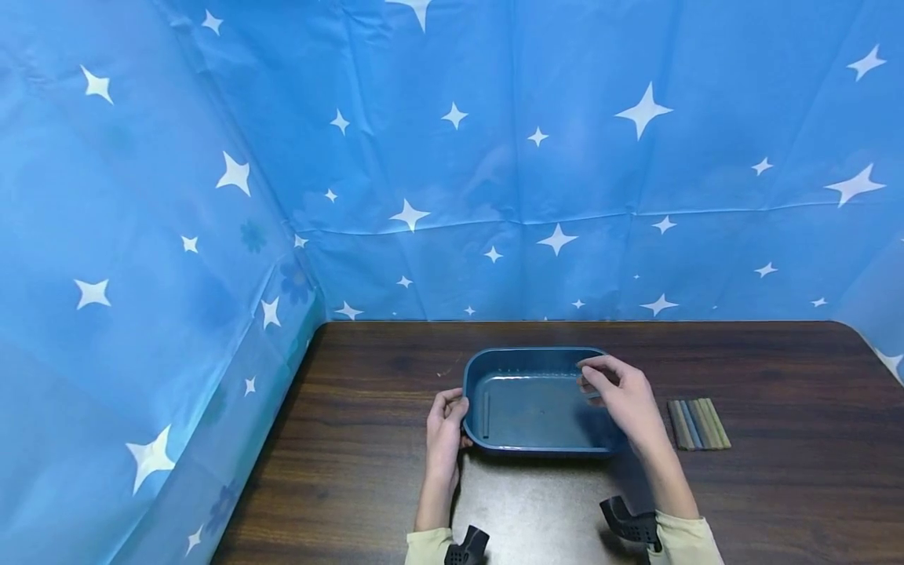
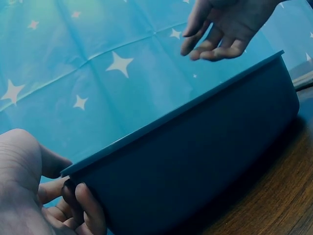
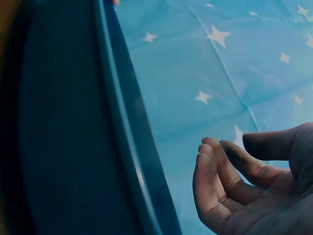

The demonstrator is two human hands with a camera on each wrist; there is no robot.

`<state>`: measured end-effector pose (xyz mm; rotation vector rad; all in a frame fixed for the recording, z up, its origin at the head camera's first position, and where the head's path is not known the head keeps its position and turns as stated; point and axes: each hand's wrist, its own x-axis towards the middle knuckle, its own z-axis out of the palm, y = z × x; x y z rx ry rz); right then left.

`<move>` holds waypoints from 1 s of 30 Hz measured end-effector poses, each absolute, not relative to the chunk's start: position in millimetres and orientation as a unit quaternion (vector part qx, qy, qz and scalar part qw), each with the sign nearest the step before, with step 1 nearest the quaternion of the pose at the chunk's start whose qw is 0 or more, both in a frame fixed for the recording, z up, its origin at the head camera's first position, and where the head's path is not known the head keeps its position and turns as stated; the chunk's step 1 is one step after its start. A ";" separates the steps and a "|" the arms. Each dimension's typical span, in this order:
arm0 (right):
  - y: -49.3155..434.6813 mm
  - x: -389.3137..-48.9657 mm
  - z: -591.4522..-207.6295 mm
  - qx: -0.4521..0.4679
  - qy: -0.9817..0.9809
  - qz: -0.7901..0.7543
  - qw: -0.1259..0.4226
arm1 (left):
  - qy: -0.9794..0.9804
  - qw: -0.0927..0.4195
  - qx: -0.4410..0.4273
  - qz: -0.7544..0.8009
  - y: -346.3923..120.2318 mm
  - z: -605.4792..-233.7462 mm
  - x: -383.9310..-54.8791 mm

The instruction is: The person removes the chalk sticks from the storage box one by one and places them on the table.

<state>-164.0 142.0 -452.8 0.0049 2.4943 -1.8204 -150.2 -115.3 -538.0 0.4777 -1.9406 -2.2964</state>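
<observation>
A blue plastic tub point(image 1: 540, 450) stands on the table. Its left rim is gripped by my left hand point(image 1: 445, 428), with the thumb at the top edge and fingers against the outside wall, as the left wrist view of that hand point(image 2: 29, 181) shows. Inside the tub, near its left end, lies one thin dark stick point(image 1: 486, 414). My right hand point(image 1: 625, 396) hovers over the tub's right end. In the right wrist view, that hand point(image 3: 244, 186) has loosely bent fingers, a gap to the thumb, and nothing between them.
To the right of the tub, several thin sticks point(image 1: 699, 424) in brown, blue-grey and olive lie side by side on the dark wooden table point(image 1: 353, 471). Blue cloth with white stars point(image 1: 480, 173) hangs behind the table and along its left side.
</observation>
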 end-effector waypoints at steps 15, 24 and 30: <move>96.0 -170.1 -468.9 -0.028 0.802 -0.593 0.061 | -0.635 0.042 0.148 -0.757 -120.6 -535.9 -155.9; 78.4 -169.9 -476.3 -0.031 0.806 -0.586 0.079 | -0.633 0.039 0.151 -0.759 -120.8 -535.9 -155.7; 70.9 -172.8 -479.8 -0.044 0.813 -0.574 0.086 | -0.633 0.041 0.151 -0.758 -119.8 -534.7 -155.1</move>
